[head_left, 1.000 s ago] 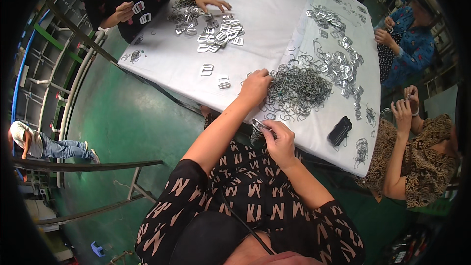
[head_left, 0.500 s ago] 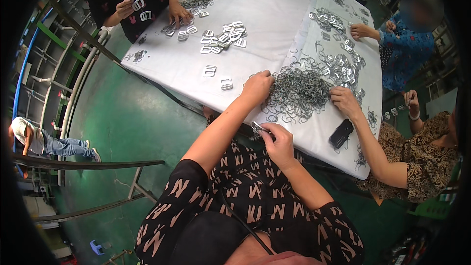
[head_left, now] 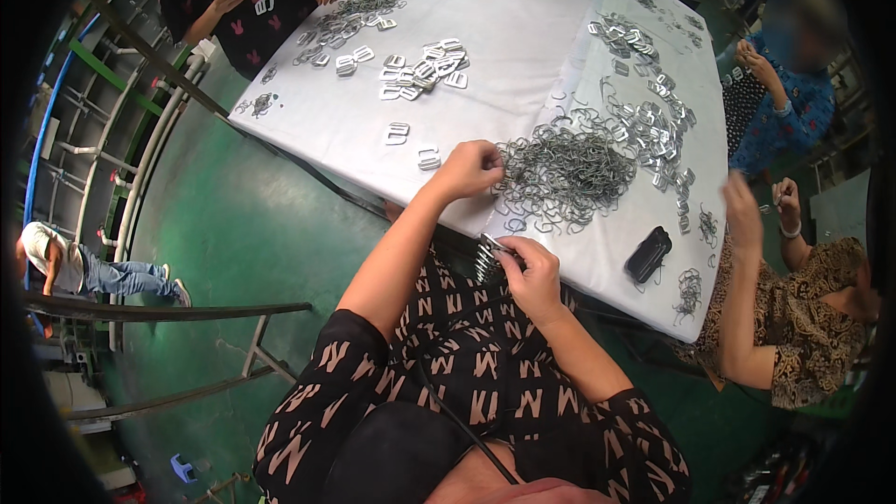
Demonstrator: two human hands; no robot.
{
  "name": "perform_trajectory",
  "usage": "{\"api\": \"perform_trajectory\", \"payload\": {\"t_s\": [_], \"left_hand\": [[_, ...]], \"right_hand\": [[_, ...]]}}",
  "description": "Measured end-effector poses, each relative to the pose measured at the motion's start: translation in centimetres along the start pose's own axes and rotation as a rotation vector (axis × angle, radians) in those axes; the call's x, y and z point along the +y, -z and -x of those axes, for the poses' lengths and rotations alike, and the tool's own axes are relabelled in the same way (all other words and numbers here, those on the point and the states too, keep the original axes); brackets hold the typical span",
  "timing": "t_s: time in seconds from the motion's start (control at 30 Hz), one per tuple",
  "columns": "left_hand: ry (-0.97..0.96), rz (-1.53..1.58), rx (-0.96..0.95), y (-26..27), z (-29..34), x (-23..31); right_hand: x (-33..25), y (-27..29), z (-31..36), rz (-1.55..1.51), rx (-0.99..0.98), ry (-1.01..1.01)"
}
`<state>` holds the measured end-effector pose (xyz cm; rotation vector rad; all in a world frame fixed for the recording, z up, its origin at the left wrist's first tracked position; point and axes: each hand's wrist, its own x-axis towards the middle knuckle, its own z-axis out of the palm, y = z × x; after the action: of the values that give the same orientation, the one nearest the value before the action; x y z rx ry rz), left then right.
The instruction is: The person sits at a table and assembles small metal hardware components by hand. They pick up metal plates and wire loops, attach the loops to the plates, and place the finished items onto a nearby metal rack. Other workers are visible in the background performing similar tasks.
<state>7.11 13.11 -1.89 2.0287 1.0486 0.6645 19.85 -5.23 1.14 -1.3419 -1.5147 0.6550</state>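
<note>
Picking, it seems: mid-frame, the left hand curls beside the grey curved-wire heap (catch? can't tell), the right hand pinching a silvery metal bundle that next wants steadying.

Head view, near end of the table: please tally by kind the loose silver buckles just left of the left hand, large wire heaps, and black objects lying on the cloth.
Loose silver buckles, left of the left hand: 2
Large wire heap: 1, individual pieces too tangled to count
Black object: 1
Total: 4
</note>
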Motion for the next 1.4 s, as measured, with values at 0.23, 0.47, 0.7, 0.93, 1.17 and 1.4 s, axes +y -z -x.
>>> {"api": "perform_trajectory", "payload": {"t_s": [0.23,0.47,0.7,0.93,1.17,1.4], "left_hand": [[0.154,-0.129,-0.004,3.6,3.4,-0.9],[-0.081,-0.608,0.065,4.3,3.7,0.1],[0.036,-0.84,0.043,4.2,4.6,-1.1],[0.015,-0.564,0.151,3.4,5.5,0.3],[-0.138,-0.75,0.141,-0.9,3.4,-0.2],[-0.125,-0.77,0.067,-0.8,1.7,0.6]], "right_hand": [[0.0,-0.6,-0.4,0.001,-0.045,-0.014],[0.2,-1.1,-0.6,0.001,-0.058,0.011],[0.1,-0.8,-0.5,0.015,-0.06,-0.009],[0.3,-1.0,-0.4,0.014,-0.068,-0.028],[0.1,-1.2,-0.4,0.028,-0.072,0.003],[-0.1,-1.0,-0.4,0.028,-0.063,-0.001]]}}
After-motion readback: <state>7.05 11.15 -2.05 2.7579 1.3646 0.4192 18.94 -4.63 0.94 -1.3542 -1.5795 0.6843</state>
